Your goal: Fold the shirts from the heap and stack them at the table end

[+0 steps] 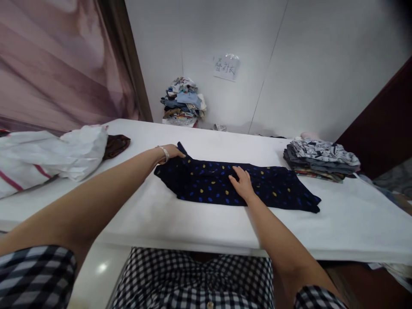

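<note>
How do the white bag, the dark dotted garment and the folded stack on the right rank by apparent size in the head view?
1. White bag, though it is cut off at the left edge.
2. Dark dotted garment, about as large; order unsure.
3. Folded stack, clearly smallest.

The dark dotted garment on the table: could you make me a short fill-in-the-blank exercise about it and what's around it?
1. The dark garment with blue and yellow dots lies on a ____ table.
2. The right hand rests ____ on the garment.
3. The left hand, at the garment's far left end, wears a ____ at the wrist.
4. The folded stack sits to the garment's ____.

Missing words: white; flat; bracelet; right
</note>
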A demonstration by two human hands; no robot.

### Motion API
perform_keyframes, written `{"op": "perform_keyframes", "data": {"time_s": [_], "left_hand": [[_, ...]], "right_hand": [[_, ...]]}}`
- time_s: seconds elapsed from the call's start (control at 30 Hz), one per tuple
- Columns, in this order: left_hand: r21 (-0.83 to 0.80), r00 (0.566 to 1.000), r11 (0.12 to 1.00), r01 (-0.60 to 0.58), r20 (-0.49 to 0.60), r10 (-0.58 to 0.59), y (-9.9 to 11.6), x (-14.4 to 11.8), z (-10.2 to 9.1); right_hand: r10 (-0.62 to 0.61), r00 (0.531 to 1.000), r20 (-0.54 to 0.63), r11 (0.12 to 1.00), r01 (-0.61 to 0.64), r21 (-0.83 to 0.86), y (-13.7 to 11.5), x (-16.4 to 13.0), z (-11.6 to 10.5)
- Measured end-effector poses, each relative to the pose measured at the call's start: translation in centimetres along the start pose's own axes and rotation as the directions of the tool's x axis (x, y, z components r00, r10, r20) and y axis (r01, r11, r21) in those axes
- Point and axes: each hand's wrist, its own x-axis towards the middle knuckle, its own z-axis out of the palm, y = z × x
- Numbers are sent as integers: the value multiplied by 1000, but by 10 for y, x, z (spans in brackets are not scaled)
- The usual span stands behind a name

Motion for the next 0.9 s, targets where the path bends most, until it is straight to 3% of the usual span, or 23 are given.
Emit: {"op": "perform_keyframes", "data": {"time_s": [0.07, 0.17, 0.23, 0.3, 0.4, 0.5, 0.63, 0.8, 0.9], "left_hand": [[14, 997, 999, -29, 72, 28, 31, -6, 17], [-25, 974, 994, -108, 199, 110, 75, -21, 59], [-90, 943, 982, -168, 275, 187, 94, -30, 87], [-130, 929, 964, -231, 265, 258, 101, -35, 105], [-66, 956, 964, -259, 122, 266, 85, -30, 107], [54, 989, 987, -149, 24, 148, 48, -19, 93], [114, 996, 992, 57, 66, -65, 7, -14, 91], [29, 996, 999, 45, 72, -47, 5, -21, 113], [-93, 998, 996, 17, 62, -11, 11, -27, 110]], "right_hand": [[5, 996, -90, 991, 7, 134, 1, 1, -1], [71, 982, -173, 935, -5, 354, 7, 4, -2], [151, 968, -200, 876, -37, 481, 14, 7, -3], [253, 943, -216, 815, -88, 572, 20, 9, -5], [354, 911, -209, 766, -155, 624, 23, 11, -11], [350, 917, -189, 771, -168, 614, 20, 11, -15], [247, 949, -193, 821, -99, 562, 9, 10, -14], [172, 972, -161, 910, -94, 404, 3, 7, -13], [117, 969, -216, 951, -47, 306, 2, 3, -21]]}}
